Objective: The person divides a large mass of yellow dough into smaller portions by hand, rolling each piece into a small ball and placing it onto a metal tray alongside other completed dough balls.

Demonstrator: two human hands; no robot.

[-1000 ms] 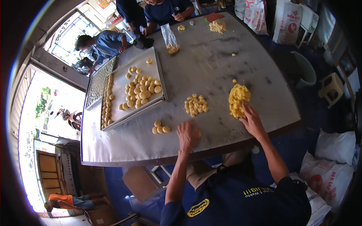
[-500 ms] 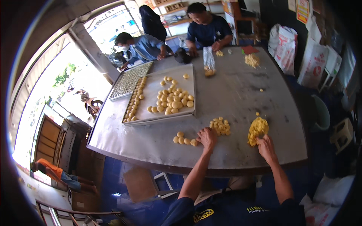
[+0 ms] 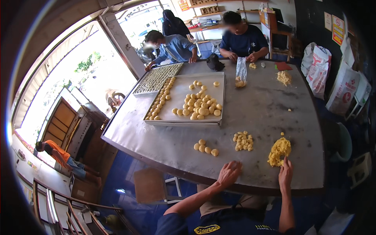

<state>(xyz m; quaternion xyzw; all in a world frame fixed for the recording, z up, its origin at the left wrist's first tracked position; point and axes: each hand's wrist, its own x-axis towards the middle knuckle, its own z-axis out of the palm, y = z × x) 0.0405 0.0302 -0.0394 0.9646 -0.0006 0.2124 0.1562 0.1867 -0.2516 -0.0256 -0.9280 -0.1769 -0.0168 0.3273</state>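
My left hand (image 3: 229, 174) is curled at the table's near edge over something small that I cannot make out. To its upper left lie several smooth dough balls (image 3: 202, 149); above it sits a cluster of small dough pieces (image 3: 243, 141). My right hand (image 3: 285, 170) has its fingertips closed at the lower edge of a yellow crumbly mound (image 3: 279, 149); what they hold is hidden. A metal tray (image 3: 182, 123) of round dough balls stands beyond, on the steel table (image 3: 266, 109).
A second tray (image 3: 156, 76) holds many small pieces. Co-workers (image 3: 244, 43) (image 3: 172, 51) are at the far side, near a plastic bag (image 3: 240, 72) and crumbly pile (image 3: 283, 78). A person in orange (image 3: 58, 154) stands left. Sacks (image 3: 316, 68) and stools (image 3: 358, 170) line the right.
My left hand went to the small balls, then drew back toward the near edge; their group gained a ball. My right hand slid to the mound's lower edge. The view shifted toward the far side.
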